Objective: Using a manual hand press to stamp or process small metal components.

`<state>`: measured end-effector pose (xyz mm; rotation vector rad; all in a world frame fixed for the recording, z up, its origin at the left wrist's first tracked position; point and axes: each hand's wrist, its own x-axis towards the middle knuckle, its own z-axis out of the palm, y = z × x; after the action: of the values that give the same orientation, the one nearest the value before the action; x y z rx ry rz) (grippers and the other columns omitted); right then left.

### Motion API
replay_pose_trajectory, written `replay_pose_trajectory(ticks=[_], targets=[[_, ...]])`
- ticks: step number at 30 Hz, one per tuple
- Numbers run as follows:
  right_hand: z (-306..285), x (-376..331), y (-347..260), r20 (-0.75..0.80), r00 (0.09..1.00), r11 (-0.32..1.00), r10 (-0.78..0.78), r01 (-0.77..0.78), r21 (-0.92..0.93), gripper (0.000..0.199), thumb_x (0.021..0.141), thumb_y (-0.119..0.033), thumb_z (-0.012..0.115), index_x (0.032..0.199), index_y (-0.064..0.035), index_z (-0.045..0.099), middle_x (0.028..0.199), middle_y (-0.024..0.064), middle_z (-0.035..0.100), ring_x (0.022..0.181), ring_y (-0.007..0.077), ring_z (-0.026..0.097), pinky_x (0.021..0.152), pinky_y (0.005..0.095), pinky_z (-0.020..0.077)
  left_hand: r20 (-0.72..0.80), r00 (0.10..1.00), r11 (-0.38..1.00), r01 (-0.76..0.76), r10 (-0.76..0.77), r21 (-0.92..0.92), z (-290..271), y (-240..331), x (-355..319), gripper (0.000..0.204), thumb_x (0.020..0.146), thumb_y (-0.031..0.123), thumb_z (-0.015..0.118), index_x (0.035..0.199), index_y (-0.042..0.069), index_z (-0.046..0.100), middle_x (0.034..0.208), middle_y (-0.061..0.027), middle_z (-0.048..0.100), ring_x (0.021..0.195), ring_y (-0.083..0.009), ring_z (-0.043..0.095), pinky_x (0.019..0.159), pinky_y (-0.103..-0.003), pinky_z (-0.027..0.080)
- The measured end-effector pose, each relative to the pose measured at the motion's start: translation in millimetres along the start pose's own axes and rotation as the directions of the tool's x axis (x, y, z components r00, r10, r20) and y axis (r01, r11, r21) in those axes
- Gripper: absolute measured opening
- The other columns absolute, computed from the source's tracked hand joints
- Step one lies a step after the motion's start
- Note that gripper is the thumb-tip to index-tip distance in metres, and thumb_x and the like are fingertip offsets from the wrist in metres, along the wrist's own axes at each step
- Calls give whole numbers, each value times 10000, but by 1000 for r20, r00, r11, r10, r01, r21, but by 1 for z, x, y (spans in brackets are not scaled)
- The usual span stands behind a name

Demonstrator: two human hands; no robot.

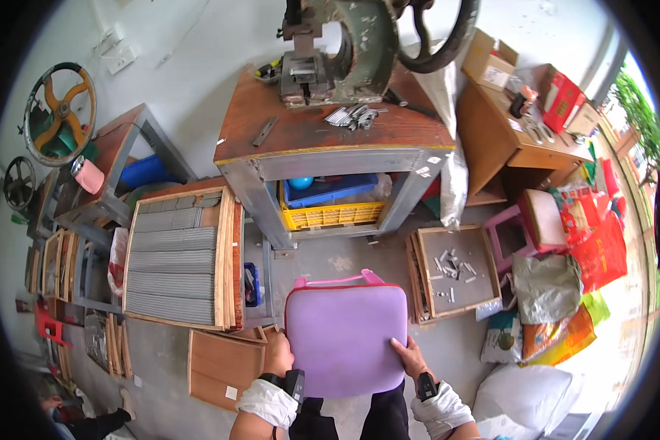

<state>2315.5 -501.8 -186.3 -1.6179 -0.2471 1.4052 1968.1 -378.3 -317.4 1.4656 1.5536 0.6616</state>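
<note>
Right, both our hands were at the broad, round-cornered lilac padded seat [347, 341], edged in red, just in front of our dark-trousered legs [387, 412], with a pink plastic bar [341, 281] showing past its far side. Our right hand [413, 358] had the right edge: thumb laid on the upper face, the other fingers bent around the side, closed on it. Our left hand [279, 355] met the opposite edge, its fingers mostly hidden, so how tightly they were curled we could not tell.

Near that left hand, down on the grey floor, lay a shallow brown wooden tray [224, 364]; beyond it we had a large wood-framed tray [224, 257] packed with rows of grey metal rods [172, 260]. Over to the right, short silvery metal pieces [452, 268] were scattered across a squarish wooden tray [484, 286]. And straight ahead, past the seat, we faced a brown-topped, metal-legged bench [301, 125] bearing an olive-green metal press [370, 51], a loose heap of grey metal parts [353, 116] beside its base, a yellow plastic crate [337, 217] underneath.
</note>
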Motion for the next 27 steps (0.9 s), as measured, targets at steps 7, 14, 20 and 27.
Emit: replay_pose_trajectory(ticks=[7,14,20,27], targets=[[9,134,-10,159,985,994,63,-47,-102,609,754,-323,672,1188,38,447,1069,153,563,967,212,541,839,315,432,-25,631,447,520,-776,-728,40,27,95,295,832,181,399,948,-38,559,943,-144,569,863,-255,536,753,-376,441],[-8,154,-3,-97,991,723,-88,-3,-690,679,749,-391,666,1210,43,419,1060,202,568,915,238,577,800,320,459,-403,902,540,420,-156,730,50,85,70,259,835,188,470,1024,34,554,914,-195,586,805,-303,594,690,-365,480],[10,54,-118,522,782,916,342,-401,1,474,916,-314,427,1231,38,395,1168,148,507,1025,288,513,890,365,403,34,995,995,94,-93,-24,101,301,-15,170,791,178,616,818,10,628,709,-122,640,651,-200,618,623,-292,478],[-21,37,-138,663,667,805,342,-571,160,349,927,-234,408,1125,50,449,1086,161,508,1012,254,502,897,383,399,132,911,898,-409,391,164,110,397,-49,125,720,167,626,817,89,609,742,-121,599,694,-311,574,618,-397,463]])
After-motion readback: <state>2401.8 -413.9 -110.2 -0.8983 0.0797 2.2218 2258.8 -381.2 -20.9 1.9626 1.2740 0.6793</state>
